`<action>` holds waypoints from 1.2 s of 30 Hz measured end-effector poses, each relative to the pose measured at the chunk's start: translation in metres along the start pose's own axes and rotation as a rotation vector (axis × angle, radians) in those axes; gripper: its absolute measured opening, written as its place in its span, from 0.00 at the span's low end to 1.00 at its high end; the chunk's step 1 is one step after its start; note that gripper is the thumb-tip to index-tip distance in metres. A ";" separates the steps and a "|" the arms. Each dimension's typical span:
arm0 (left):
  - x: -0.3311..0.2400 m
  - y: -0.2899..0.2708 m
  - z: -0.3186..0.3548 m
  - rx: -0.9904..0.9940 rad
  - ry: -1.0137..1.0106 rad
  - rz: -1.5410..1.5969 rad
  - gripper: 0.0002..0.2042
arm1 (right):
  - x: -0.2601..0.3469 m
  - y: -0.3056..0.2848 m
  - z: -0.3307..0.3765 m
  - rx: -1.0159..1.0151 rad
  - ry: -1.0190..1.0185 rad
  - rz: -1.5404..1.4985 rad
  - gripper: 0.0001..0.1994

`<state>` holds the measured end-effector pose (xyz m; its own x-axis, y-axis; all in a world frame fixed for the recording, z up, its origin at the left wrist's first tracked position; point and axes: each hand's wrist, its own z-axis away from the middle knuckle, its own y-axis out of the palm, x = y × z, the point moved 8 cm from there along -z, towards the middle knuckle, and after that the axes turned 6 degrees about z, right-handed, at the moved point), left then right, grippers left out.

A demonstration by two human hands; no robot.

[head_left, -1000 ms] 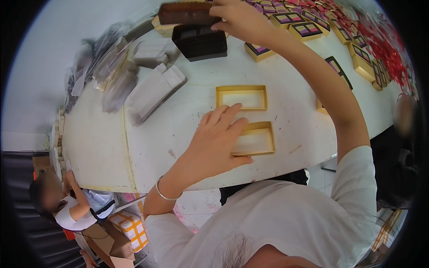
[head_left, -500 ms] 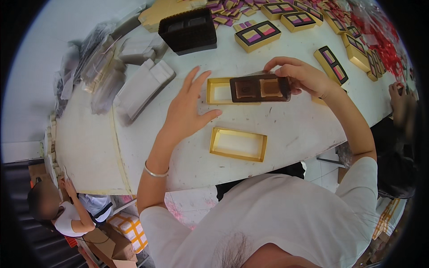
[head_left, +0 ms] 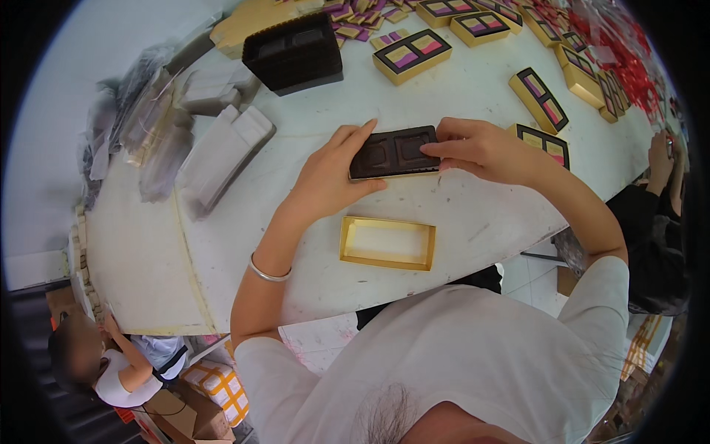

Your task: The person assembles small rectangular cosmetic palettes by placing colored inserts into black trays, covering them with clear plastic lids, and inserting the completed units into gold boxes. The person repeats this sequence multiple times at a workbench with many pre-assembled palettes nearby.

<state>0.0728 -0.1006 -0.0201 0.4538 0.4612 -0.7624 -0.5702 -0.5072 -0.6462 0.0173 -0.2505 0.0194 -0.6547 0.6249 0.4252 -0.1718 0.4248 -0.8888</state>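
Note:
A dark brown plastic tray (head_left: 392,152) with two square recesses sits in a gold box on the table before me; only a thin gold edge shows beneath it. My left hand (head_left: 330,169) grips the left end of the gold box, thumb along the near side and fingers at the far left corner. At the other end my right hand (head_left: 477,150) has its fingers bent onto the tray's right end, one fingertip pressing by the right recess. Closer to me lies a second gold box (head_left: 387,263), open-topped with a white inside.
A stack of dark trays (head_left: 292,55) stands at the back left, beside pale plastic trays (head_left: 222,159). Filled gold boxes (head_left: 412,58) line the back and right, near loose wrapped pieces (head_left: 359,29) and red ribbons (head_left: 629,66). Another person (head_left: 122,362) is at lower left; a co-worker's hands (head_left: 660,159) show at right.
My right hand has lowered the tray leftward into the far gold box. The left hand has closed from spread fingers onto that box's left end. The view has shifted slightly.

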 end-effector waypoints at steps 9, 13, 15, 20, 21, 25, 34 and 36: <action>-0.001 0.001 -0.003 0.068 0.042 -0.001 0.41 | -0.009 0.012 -0.009 0.163 0.015 -0.047 0.13; 0.001 0.000 -0.003 0.144 0.013 0.055 0.38 | 0.016 0.002 -0.014 0.129 -0.338 0.536 0.13; -0.001 0.000 -0.005 0.140 0.048 0.018 0.37 | 0.022 0.007 -0.016 0.060 -0.544 0.748 0.10; 0.001 -0.001 -0.005 0.121 0.079 0.006 0.38 | 0.020 0.012 -0.018 0.151 -0.430 0.578 0.14; 0.001 -0.001 -0.005 0.125 0.076 0.014 0.38 | 0.015 0.008 -0.018 0.134 -0.353 0.445 0.15; -0.002 -0.001 -0.006 0.157 0.074 0.041 0.39 | 0.014 0.008 -0.009 0.086 -0.433 0.418 0.15; 0.005 -0.003 0.000 0.096 0.023 0.014 0.37 | 0.025 0.029 -0.009 0.251 -0.421 0.584 0.17; 0.005 -0.001 0.002 0.061 -0.002 -0.010 0.37 | 0.035 0.031 0.004 0.094 -0.398 0.600 0.21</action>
<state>0.0740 -0.0967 -0.0231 0.4585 0.4673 -0.7559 -0.6067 -0.4570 -0.6505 -0.0143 -0.2178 0.0060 -0.8710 0.4397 -0.2190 0.2504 0.0139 -0.9680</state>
